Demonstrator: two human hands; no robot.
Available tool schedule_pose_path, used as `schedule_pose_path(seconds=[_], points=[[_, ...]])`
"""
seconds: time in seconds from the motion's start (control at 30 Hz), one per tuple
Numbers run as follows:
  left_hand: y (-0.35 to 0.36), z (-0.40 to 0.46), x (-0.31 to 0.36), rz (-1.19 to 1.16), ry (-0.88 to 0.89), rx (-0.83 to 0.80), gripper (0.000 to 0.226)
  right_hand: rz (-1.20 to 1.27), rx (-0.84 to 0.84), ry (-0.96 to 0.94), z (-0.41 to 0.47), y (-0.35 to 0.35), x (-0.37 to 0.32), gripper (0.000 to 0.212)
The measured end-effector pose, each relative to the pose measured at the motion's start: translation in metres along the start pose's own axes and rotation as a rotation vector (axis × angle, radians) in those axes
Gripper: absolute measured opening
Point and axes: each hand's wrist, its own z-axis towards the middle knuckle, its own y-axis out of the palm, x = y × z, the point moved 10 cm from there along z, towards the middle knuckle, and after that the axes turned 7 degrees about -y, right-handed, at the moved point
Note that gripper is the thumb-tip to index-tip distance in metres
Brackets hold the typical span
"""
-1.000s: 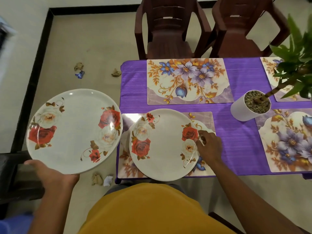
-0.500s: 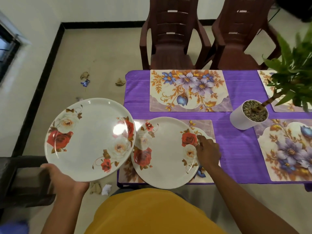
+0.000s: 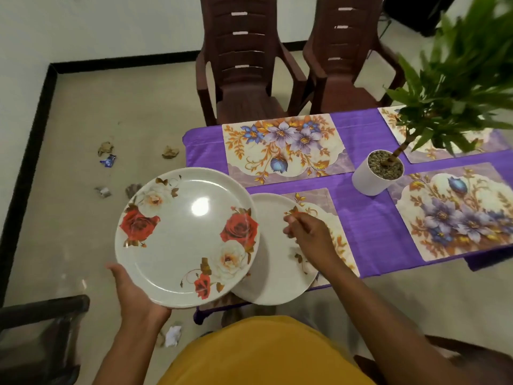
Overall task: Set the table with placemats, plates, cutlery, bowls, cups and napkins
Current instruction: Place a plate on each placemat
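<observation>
Left of the left hand (image 3: 133, 294), crumpled scraps of paper and wrappers (image 3: 107, 155) are scattered over the beige floor, and a dark chair arm (image 3: 41, 307) is seen just beside the wrist. That hand is turned palm up, its fingers spread beneath the near rim of a round white plate with red and cream roses (image 3: 187, 236), which is carried level above the table's left edge; whether more plates are stacked under it cannot be told. Just right of it, and partly hidden beneath its rim, a second round white floral plate (image 3: 273, 262) lies flat on the nearest floral rectangular placemat (image 3: 327, 215), whose long side runs left to right. The right hand (image 3: 308, 232) is held over this second plate with its fingers loosely curled and nothing between them; whether it touches the plate cannot be told. Beyond this hand, another floral placemat (image 3: 286, 147) lies on the purple tablecloth (image 3: 363, 218) before two dark brown plastic chairs (image 3: 244, 79). Right of the hand, a white pot with pebbles and a green leafy plant (image 3: 377, 173) stands between further placemats (image 3: 455, 212).
</observation>
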Motion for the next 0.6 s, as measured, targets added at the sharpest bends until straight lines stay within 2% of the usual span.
schedule_pose_path(seconds=[0.1, 0.2, 0.33, 0.47, 0.6], points=[[0.015, 0.000, -0.011, 0.054, -0.059, -0.003, 0.065, 0.083, -0.025, -0.024, -0.015, 0.010, -0.022, 0.017], [0.029, 0.003, -0.027, 0.084, -0.115, -0.051, 0.061, 0.077, 0.058, 0.009, -0.025, -0.002, -0.019, 0.004], [0.062, -0.002, -0.045, 0.149, -0.164, -0.111, 0.061, 0.061, 0.187, 0.137, -0.034, -0.038, 0.000, 0.022], [0.092, -0.002, -0.068, 0.182, -0.216, -0.210, 0.055, -0.013, 0.233, 0.144, -0.032, -0.073, 0.016, 0.014], [0.128, -0.012, -0.094, 0.251, -0.144, -0.223, 0.061, 0.023, 0.277, 0.153, -0.029, -0.117, 0.040, 0.016]])
